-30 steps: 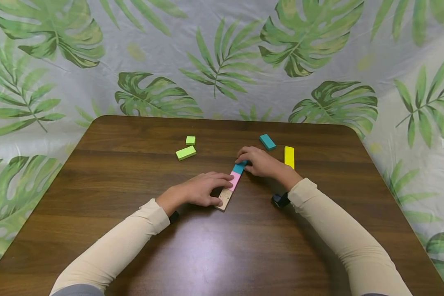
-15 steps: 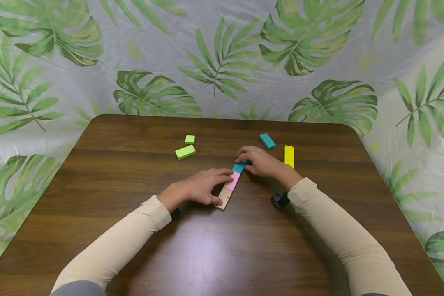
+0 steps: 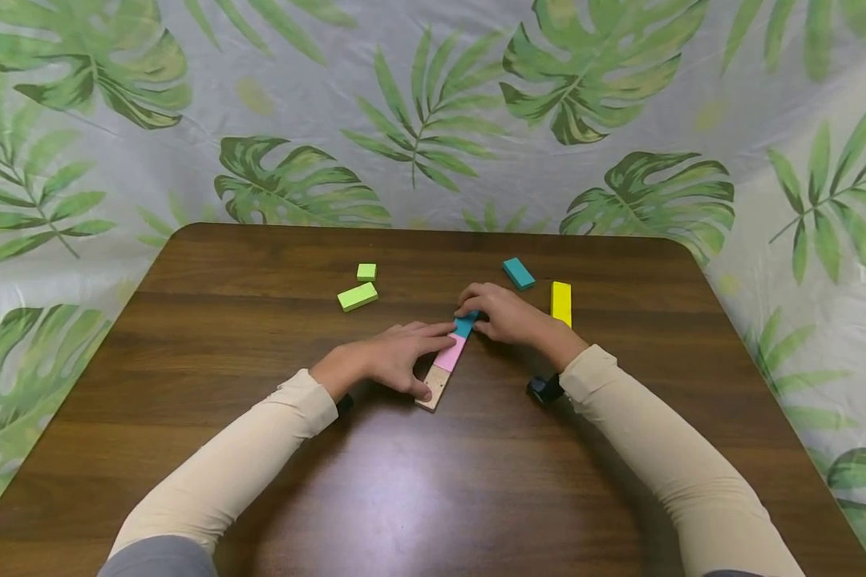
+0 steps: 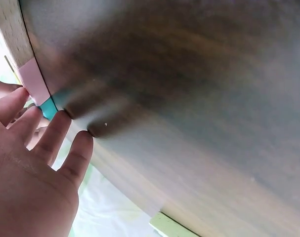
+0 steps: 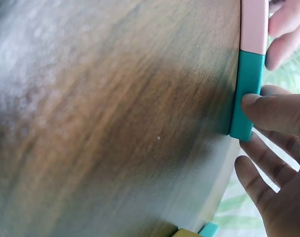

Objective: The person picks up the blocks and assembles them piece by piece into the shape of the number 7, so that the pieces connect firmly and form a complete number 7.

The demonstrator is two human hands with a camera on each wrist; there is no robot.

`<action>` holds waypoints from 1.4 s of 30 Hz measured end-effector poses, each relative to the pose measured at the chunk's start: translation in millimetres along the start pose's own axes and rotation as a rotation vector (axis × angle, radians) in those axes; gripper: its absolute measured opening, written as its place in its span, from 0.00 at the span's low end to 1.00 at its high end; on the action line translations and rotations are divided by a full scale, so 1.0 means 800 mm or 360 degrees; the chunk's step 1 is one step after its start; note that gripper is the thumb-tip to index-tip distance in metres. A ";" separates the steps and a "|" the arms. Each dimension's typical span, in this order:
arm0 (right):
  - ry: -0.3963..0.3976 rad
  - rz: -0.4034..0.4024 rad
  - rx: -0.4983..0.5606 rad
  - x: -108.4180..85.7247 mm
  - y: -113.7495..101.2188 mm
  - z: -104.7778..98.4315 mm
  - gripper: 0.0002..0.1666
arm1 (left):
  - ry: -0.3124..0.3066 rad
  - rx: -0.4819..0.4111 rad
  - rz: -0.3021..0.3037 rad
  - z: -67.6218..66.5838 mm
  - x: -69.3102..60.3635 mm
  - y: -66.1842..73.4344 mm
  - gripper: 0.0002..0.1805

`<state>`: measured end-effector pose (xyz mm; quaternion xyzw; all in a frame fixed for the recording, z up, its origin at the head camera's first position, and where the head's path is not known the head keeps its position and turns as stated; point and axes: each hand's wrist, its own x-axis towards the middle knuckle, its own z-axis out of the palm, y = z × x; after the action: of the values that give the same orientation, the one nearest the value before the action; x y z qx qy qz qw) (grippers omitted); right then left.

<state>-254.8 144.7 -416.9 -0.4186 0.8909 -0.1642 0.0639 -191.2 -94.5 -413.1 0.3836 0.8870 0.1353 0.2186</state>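
Note:
Three flat blocks lie end to end in a slanting row: bare wood (image 3: 436, 383) nearest, pink (image 3: 451, 354) in the middle, teal (image 5: 248, 74) at the far end. Over the near part of the row, my left hand (image 3: 391, 357) rests its thumb on the wooden block. Its fingers extend fairly straight along the left side, with fingertips at the pink block and close to the teal one. My right hand (image 3: 508, 314) pinches the far teal block, thumb on its right side and fingers across the far end. The hand partly hides that block in the head view.
Two light green blocks, a small one (image 3: 366, 272) and a longer one (image 3: 358, 296), lie at the back left. A second teal block (image 3: 519, 273) and a yellow block (image 3: 561, 302) lie beyond the right forearm. The brown table (image 3: 260, 264) ends before a leaf-patterned curtain (image 3: 433, 104).
My left fingertips have slid slightly forward along the row toward the teal block. The right hand keeps its hold. The head view has shifted slightly.

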 end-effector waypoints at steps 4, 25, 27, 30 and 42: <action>0.0012 -0.0015 -0.0006 0.001 0.000 0.000 0.16 | -0.0013 0.0034 0.0012 -0.004 0.002 0.002 0.52; 0.0001 0.0030 0.0021 -0.001 0.003 0.001 0.16 | -0.0036 0.0012 0.0035 -0.008 0.005 0.005 0.51; -0.0001 0.0037 0.0030 -0.001 0.003 0.002 0.16 | -0.0039 0.0010 0.0037 -0.008 0.005 0.005 0.52; -0.0003 0.0033 0.0026 0.000 0.003 0.002 0.16 | -0.0046 0.0036 0.0040 -0.009 0.005 0.005 0.52; -0.0004 0.0033 0.0040 0.000 0.002 0.001 0.16 | -0.0066 0.0047 0.0004 -0.008 0.007 0.005 0.52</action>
<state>-255.3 145.5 -418.4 -0.4087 0.8930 -0.1741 0.0721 -195.1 -88.5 -407.8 0.3908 0.8836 0.1143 0.2311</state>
